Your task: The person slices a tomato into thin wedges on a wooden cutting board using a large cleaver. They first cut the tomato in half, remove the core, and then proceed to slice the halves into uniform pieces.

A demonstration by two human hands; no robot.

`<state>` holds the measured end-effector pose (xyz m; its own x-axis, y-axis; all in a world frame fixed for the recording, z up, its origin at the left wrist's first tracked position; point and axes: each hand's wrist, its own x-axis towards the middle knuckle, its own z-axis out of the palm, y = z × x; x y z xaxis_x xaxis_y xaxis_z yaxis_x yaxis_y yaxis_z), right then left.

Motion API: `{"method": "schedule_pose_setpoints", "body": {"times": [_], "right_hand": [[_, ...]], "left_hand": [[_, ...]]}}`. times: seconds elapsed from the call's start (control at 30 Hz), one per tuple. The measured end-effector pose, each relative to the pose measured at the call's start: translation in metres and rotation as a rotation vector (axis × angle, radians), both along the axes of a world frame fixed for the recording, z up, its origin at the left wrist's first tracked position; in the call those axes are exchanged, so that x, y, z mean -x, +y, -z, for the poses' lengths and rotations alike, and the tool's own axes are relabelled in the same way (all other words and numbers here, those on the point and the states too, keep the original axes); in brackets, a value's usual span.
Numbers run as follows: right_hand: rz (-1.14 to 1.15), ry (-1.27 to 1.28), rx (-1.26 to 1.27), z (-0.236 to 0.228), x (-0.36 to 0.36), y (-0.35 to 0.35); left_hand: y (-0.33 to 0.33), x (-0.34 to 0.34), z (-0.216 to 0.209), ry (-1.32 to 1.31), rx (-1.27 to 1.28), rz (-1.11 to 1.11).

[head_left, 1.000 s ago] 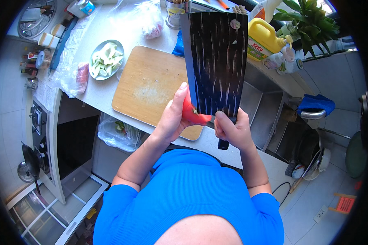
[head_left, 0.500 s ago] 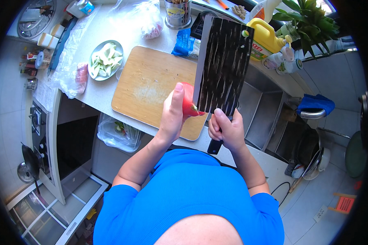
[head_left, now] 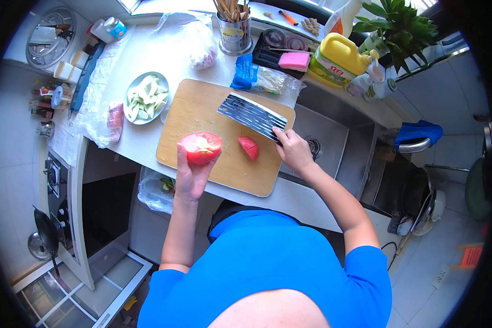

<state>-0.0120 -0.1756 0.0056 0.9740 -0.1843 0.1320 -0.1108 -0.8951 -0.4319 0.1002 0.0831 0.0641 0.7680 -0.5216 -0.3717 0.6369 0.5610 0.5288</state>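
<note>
My left hand [head_left: 191, 177] is closed round a large red tomato [head_left: 201, 147], with a cut face turned upward, above the near left part of the wooden cutting board [head_left: 197, 112]. A cut tomato wedge [head_left: 249, 147] lies on the board to its right. With my right hand [head_left: 295, 150] I grip a broad-bladed cleaver [head_left: 251, 113] at its handle, which my fingers mostly hide. The blade, dark with pale streaks, reaches leftward over the far right part of the board, apart from the wedge.
Left of the board stands a bowl of pale green slices [head_left: 146, 98]. A blue-and-clear food packet [head_left: 265, 77] lies behind the board. The steel sink [head_left: 325, 131] is to the right, near a yellow jug [head_left: 339, 57]. A utensil holder [head_left: 235, 35] stands at the back.
The cleaver has gone from upright beside the tomato to lying low over the board. A tomato wedge now rests on the board. My left hand has moved left with the rest of the tomato.
</note>
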Motion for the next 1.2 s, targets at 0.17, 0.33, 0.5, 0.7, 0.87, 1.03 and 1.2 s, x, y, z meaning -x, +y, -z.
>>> {"method": "schedule_pose_setpoints", "body": {"times": [0.17, 0.33, 0.5, 0.7, 0.87, 1.03, 1.2], "right_hand": [[-0.047, -0.021, 0.08, 0.038, -0.018, -0.005], [-0.09, -0.126, 0.11, 0.05, -0.02, -0.014], [0.207, 0.128, -0.872, -0.019, -0.016, 0.024], [0.217, 0.473, -1.705, -0.096, -0.01, 0.065], [0.218, 0.524, -1.654, -0.096, -0.013, 0.06], [0.167, 0.539, -1.448, -0.082, -0.018, 0.057], [0.243, 0.489, -1.425, -0.077, -0.021, 0.067]], "left_hand": [[-0.004, 0.014, -0.007, -0.199, 0.047, 0.138], [-0.009, 0.02, -0.015, -0.311, -0.053, 0.182], [-0.015, 0.025, -0.011, -0.535, -0.194, 0.165], [-0.025, 0.025, -0.014, -0.724, -0.23, 0.246], [-0.022, 0.023, -0.009, -0.908, -0.287, 0.273], [-0.019, 0.022, -0.009, -1.157, -0.426, 0.34], [-0.013, 0.021, -0.005, -1.184, -0.505, 0.356]]}}
